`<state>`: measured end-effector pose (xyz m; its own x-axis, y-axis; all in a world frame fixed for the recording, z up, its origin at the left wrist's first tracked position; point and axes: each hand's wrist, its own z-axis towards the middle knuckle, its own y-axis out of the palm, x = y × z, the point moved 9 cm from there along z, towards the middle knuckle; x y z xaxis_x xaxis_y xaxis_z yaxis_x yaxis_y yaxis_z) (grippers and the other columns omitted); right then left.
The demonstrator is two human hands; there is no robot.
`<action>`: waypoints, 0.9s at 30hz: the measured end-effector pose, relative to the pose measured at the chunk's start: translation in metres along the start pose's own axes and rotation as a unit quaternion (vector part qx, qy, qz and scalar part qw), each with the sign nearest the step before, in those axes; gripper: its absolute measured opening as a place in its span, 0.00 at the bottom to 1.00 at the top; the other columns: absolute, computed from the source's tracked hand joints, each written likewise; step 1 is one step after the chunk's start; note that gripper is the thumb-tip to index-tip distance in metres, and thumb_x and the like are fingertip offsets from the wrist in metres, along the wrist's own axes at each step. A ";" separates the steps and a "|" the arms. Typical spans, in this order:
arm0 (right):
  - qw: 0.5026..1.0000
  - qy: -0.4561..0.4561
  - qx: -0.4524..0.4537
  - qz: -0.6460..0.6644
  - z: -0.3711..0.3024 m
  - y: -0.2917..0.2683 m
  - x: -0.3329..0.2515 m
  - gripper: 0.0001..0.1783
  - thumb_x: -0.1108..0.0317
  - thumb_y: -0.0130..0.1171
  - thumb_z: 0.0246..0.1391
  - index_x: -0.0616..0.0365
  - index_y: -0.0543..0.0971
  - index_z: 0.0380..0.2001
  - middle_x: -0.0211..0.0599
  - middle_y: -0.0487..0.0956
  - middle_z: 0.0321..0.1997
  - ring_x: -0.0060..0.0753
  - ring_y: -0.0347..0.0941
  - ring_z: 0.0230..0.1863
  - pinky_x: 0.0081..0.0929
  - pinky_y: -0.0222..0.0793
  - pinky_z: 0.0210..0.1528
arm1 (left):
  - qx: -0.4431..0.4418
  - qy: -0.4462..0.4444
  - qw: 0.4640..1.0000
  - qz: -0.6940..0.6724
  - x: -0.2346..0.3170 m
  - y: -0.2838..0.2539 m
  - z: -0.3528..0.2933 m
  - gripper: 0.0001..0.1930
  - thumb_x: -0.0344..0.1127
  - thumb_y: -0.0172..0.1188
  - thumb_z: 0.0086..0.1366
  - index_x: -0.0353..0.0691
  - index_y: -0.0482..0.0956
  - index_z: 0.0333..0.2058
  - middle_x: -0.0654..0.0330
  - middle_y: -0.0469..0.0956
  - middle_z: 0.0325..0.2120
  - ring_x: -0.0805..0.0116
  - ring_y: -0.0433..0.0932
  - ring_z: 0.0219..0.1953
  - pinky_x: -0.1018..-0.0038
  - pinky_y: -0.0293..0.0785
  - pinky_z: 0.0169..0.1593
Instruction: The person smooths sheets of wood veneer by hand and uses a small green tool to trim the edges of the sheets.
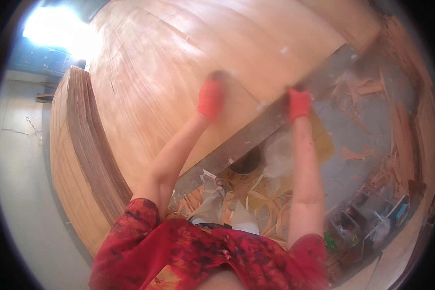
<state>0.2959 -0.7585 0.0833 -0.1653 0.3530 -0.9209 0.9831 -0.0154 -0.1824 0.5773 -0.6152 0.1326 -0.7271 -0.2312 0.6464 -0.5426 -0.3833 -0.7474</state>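
A large, pale wood veneer sheet (145,96) spreads out in front of me, its near right edge running diagonally along a grey strip of table (212,161). My left hand (211,98), in a red glove with dark fingertips, is over the sheet; motion smears its fingers, so their pose is unclear. At the sheet's right edge, my right hand (299,103), gloved the same way, is closed with its fingertips at the rim, apparently gripping the veneer. A short seam or cut line runs through the sheet between both hands.
To the left stands a thick stack of veneer sheets (79,145). Scraps of wood (360,153) litter the grey floor at right. Below the table edge are a dark round opening (246,162) and clear plastic (278,152). Bins with small items (348,224) sit at lower right.
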 end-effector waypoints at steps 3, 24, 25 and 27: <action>1.000 0.010 -0.008 0.001 0.003 -0.002 0.003 0.17 0.76 0.71 0.46 0.66 0.76 0.39 0.38 0.81 0.28 0.25 0.74 0.17 0.22 0.73 0.18 | -0.027 0.014 0.999 0.026 0.001 0.014 0.025 0.15 0.25 0.59 0.61 0.47 0.79 0.46 0.51 0.73 0.53 0.50 0.77 0.48 0.63 0.76 0.50; 0.995 -0.014 -0.020 -0.095 0.020 0.005 0.013 0.20 0.72 0.72 0.46 0.66 0.77 0.42 0.38 0.82 0.32 0.25 0.76 0.22 0.25 0.75 0.24 | -0.096 -0.011 0.995 0.001 -0.055 0.039 0.055 0.07 0.26 0.63 0.60 0.38 0.81 0.38 0.55 0.74 0.48 0.56 0.77 0.49 0.69 0.75 0.52; 0.994 -0.022 -0.011 -0.103 0.018 0.004 0.011 0.20 0.72 0.72 0.46 0.66 0.77 0.42 0.38 0.82 0.32 0.25 0.77 0.22 0.25 0.75 0.24 | -0.096 -0.007 0.995 0.003 -0.054 0.039 0.055 0.07 0.26 0.64 0.60 0.38 0.82 0.38 0.55 0.74 0.49 0.56 0.77 0.49 0.69 0.75 0.53; 0.992 -0.038 0.012 -0.121 0.014 0.002 0.008 0.21 0.71 0.72 0.46 0.66 0.77 0.42 0.38 0.83 0.32 0.25 0.77 0.23 0.25 0.76 0.25 | -0.119 -0.032 0.992 -0.013 -0.057 0.044 0.054 0.06 0.26 0.64 0.60 0.38 0.82 0.37 0.54 0.74 0.49 0.56 0.76 0.49 0.69 0.75 0.53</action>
<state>0.2950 -0.7691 0.0706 -0.4029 0.2776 -0.8721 0.9118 0.0390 -0.4088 0.6176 -0.6674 0.0711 -0.6874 -0.2823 0.6691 -0.6506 -0.1702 -0.7401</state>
